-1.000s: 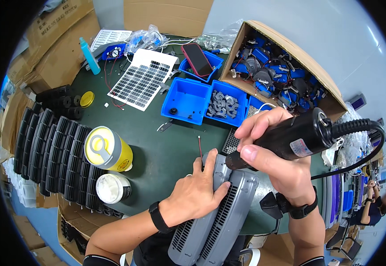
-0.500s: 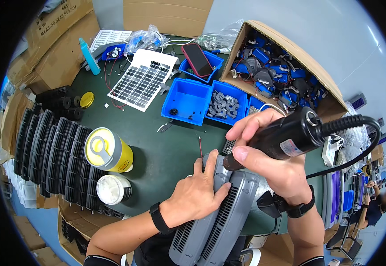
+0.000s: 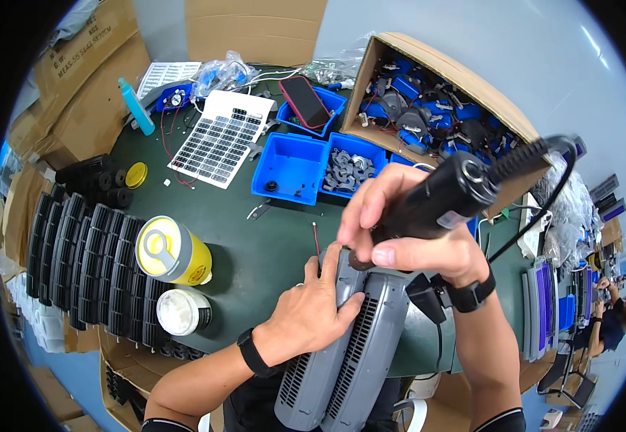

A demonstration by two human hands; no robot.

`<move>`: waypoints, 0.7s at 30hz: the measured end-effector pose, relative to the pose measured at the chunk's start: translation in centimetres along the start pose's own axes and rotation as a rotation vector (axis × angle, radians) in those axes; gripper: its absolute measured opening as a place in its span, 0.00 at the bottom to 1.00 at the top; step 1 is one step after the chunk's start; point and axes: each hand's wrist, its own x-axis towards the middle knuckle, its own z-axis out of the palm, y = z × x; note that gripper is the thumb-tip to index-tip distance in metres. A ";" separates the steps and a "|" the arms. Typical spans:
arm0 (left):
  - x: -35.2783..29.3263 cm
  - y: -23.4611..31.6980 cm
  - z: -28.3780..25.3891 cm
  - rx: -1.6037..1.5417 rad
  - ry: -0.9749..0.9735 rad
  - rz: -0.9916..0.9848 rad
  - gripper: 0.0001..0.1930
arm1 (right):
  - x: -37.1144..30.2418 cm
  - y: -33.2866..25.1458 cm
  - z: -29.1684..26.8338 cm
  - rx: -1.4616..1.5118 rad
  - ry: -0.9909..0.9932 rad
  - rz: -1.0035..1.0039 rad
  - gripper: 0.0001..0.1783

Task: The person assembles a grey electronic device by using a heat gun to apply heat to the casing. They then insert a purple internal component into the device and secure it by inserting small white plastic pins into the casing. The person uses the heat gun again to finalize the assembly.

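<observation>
Two long grey plastic housings with slotted vents lie side by side below me, the left housing (image 3: 311, 392) touching the right housing (image 3: 376, 345). My left hand (image 3: 306, 313) grips the left housing near its far end, with the thumb on its inner side and the fingers over its top. In my right hand (image 3: 453, 252) is a black corded electric screwdriver (image 3: 432, 201), tilted with its nose down at the far end of the left housing. The hand and tool hide the tip. A thin red wire (image 3: 316, 237) sticks up beside that end.
Blue bins (image 3: 289, 165) stand beyond my hands, one with grey clips (image 3: 349, 171) and one under a phone (image 3: 304, 101). A carton (image 3: 464, 79) of blue-and-grey parts is at far right. Black rollers (image 3: 93, 259), a yellow-grey cup (image 3: 176, 250) and a white jar (image 3: 183, 312) stand left.
My right hand and the screwdriver have shifted left and tipped more upright over the housing's end. My left hand keeps its hold. The whole view has shifted slightly.
</observation>
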 end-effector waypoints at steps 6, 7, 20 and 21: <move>0.3 0.1 0.0 -0.001 -0.054 -0.032 0.44 | 0.8 -0.2 0.6 -0.128 0.022 0.039 0.15; 0.3 0.0 -0.2 0.002 -0.060 -0.045 0.45 | 1.4 -0.1 2.0 -0.205 0.235 0.084 0.14; 0.0 -0.1 0.1 -0.016 -0.015 -0.007 0.47 | -0.7 1.7 3.9 -0.173 0.479 -0.075 0.15; 0.1 -0.2 0.2 -0.017 -0.010 0.000 0.47 | -0.6 1.7 3.9 -0.196 0.476 -0.088 0.13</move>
